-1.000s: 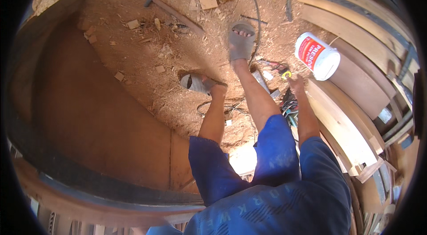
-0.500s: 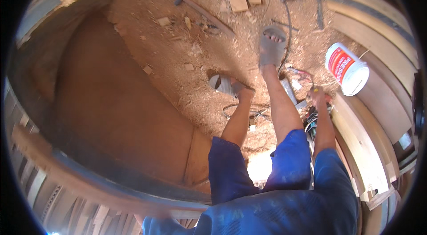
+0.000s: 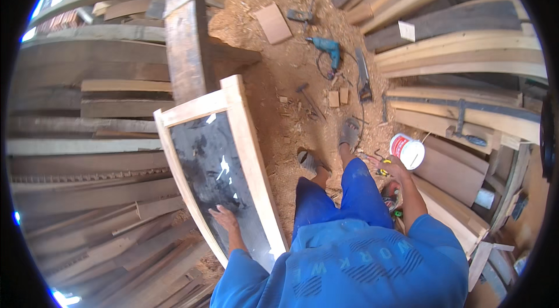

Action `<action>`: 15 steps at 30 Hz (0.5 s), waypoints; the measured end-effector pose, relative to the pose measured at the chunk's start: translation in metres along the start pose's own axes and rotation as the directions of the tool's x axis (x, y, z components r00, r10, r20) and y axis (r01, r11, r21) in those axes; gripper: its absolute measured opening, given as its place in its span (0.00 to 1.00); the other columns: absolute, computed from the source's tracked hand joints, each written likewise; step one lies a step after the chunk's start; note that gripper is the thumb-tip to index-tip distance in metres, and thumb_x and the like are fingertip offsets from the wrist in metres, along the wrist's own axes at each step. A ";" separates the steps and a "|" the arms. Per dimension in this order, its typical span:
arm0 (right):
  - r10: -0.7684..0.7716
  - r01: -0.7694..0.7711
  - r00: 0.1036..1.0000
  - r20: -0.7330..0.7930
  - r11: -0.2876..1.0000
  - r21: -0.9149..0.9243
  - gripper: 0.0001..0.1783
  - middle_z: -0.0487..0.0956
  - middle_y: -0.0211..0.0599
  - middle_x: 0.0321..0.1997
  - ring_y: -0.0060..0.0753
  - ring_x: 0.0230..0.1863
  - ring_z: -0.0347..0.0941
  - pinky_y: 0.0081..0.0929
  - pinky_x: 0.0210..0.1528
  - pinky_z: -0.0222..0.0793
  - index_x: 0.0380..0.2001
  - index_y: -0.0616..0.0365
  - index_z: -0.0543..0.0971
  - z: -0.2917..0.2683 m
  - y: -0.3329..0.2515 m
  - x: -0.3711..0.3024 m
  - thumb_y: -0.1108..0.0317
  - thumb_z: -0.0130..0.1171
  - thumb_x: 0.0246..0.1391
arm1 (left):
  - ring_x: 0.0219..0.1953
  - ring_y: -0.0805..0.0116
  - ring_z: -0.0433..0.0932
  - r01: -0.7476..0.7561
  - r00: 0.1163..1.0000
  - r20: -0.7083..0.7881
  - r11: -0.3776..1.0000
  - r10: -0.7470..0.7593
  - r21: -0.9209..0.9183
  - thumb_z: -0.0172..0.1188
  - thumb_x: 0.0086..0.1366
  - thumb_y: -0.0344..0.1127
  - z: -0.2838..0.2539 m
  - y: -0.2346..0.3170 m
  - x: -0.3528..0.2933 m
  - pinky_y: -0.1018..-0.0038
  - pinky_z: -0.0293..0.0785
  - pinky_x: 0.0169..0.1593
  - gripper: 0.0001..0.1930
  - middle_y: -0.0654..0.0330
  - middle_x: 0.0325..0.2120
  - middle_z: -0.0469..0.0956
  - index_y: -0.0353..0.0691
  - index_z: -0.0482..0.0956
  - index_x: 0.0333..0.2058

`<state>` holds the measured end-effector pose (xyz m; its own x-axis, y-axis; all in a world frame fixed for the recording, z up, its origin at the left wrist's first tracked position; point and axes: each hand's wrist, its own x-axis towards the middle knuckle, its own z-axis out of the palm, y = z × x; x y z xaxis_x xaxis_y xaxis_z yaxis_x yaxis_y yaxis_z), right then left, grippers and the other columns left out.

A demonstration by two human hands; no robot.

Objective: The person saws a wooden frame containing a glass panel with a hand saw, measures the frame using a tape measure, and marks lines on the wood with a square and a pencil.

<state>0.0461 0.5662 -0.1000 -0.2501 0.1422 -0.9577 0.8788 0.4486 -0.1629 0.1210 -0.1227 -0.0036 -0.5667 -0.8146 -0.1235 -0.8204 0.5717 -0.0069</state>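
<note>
My left hand (image 3: pixel 226 219) lies with fingers spread over a dark panel (image 3: pixel 218 162) set in a pale wooden frame (image 3: pixel 243 124). The framed panel slants along my left side, its far end by a weathered plank (image 3: pixel 185 34). At my right side, my right hand (image 3: pixel 397 169) is closed around a small yellow and black hand tool (image 3: pixel 384 166); its kind is mostly hidden by the fingers. Just beside that hand are red-handled items and a white bucket with a red label (image 3: pixel 407 150). Below it, a tangle of tools and cable (image 3: pixel 391 192) is partly covered by my arm.
Sawdust covers the floor ahead, where a teal power drill (image 3: pixel 327 51), a hammer (image 3: pixel 311 101), a handsaw (image 3: pixel 364 78) and wood blocks (image 3: pixel 333 99) lie. Stacked boards line the left (image 3: pixel 87 162) and right (image 3: pixel 454 46). A bar clamp (image 3: pixel 461 115) rests on the right boards.
The view has lifted and widened. A large brown surface filled the left before; now the framed dark panel shows there with my left hand on it. My right hand has come up from the tools, gripping the yellow-black tool.
</note>
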 end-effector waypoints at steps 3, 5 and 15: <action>-0.222 0.221 0.975 -0.028 0.975 -0.035 0.33 0.80 0.36 0.24 0.28 0.22 0.73 0.31 0.24 0.68 0.32 0.67 0.84 -0.027 -0.080 -0.047 0.40 0.69 0.52 | 0.68 0.33 0.61 0.036 0.998 -0.032 0.964 -0.046 -0.265 0.42 0.76 0.54 -0.002 0.016 -0.021 0.49 0.56 0.71 0.38 0.29 0.66 0.60 0.22 0.55 0.68; -0.255 0.257 0.966 -0.041 0.966 0.029 0.31 0.79 0.32 0.25 0.26 0.22 0.72 0.29 0.21 0.66 0.34 0.63 0.85 -0.037 -0.120 -0.075 0.40 0.69 0.52 | 0.67 0.34 0.63 0.004 0.998 -0.058 0.964 -0.020 -0.267 0.42 0.76 0.52 0.002 0.034 -0.034 0.48 0.57 0.70 0.36 0.31 0.65 0.63 0.23 0.58 0.67; -0.427 0.285 0.759 0.492 0.897 0.339 0.29 0.81 0.28 0.36 0.25 0.27 0.76 0.23 0.22 0.70 0.63 0.48 0.73 0.049 -0.291 -0.155 0.52 0.64 0.61 | 0.62 0.40 0.68 0.127 0.985 -0.063 0.918 -0.162 -0.376 0.47 0.74 0.47 -0.010 0.036 -0.041 0.49 0.58 0.66 0.28 0.37 0.60 0.71 0.28 0.66 0.63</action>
<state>-0.1511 0.3705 0.0840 -0.3651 -0.5174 -0.7740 0.8546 0.1436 -0.4991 0.1138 -0.0691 0.0116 -0.4298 -0.9010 -0.0581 -0.8538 0.3847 0.3507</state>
